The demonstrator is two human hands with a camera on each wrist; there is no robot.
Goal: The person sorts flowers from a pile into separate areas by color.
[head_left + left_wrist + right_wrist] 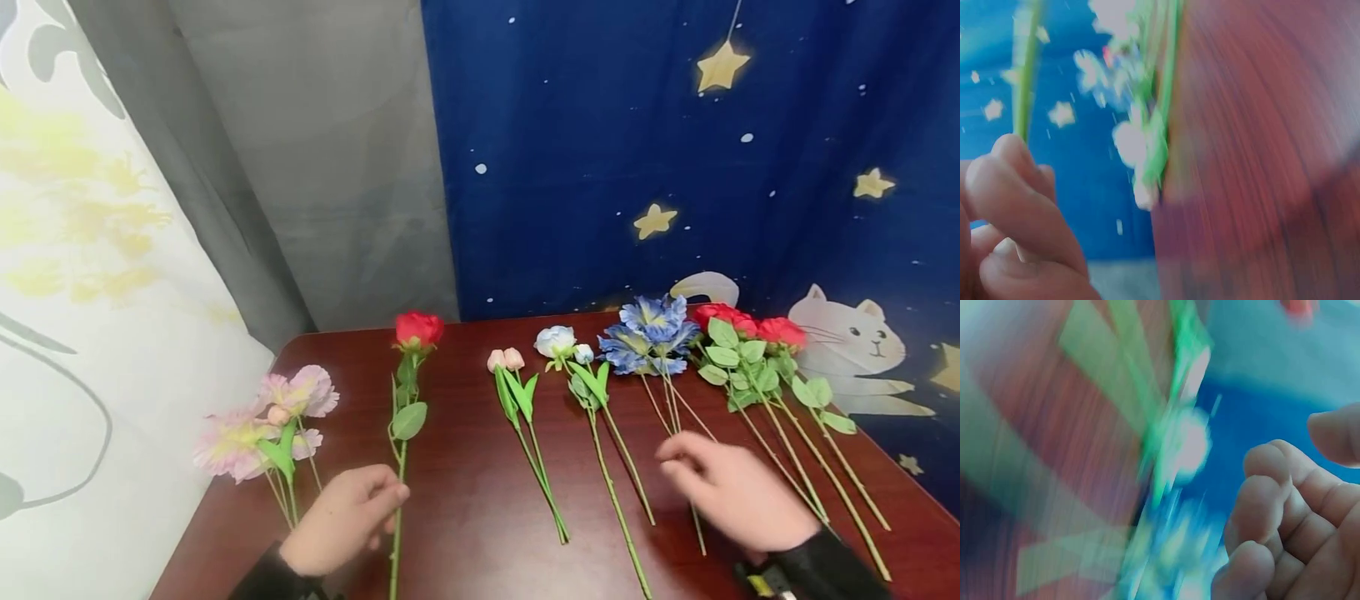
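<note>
In the head view my left hand [345,518] pinches the green stem of a red rose [418,331], which stands up in front of it. The left wrist view shows that stem [1026,81] rising from between thumb and fingers. My right hand [738,492] hovers over the stems of the blue flowers [651,336], its fingers loosely bent. Nothing lies between its thumb and fingertips in the right wrist view, where the flowers are blurred. To the left hand's left lie pale pink flowers [238,440] with a pink tulip bud [278,415] among them.
Pink tulips [513,360] and a white flower [555,343] with a small pale bud lie mid-table. More red roses [782,332] lie at the right. The dark red wooden table [465,500] backs onto a grey curtain [322,167] and a blue starry one [570,208].
</note>
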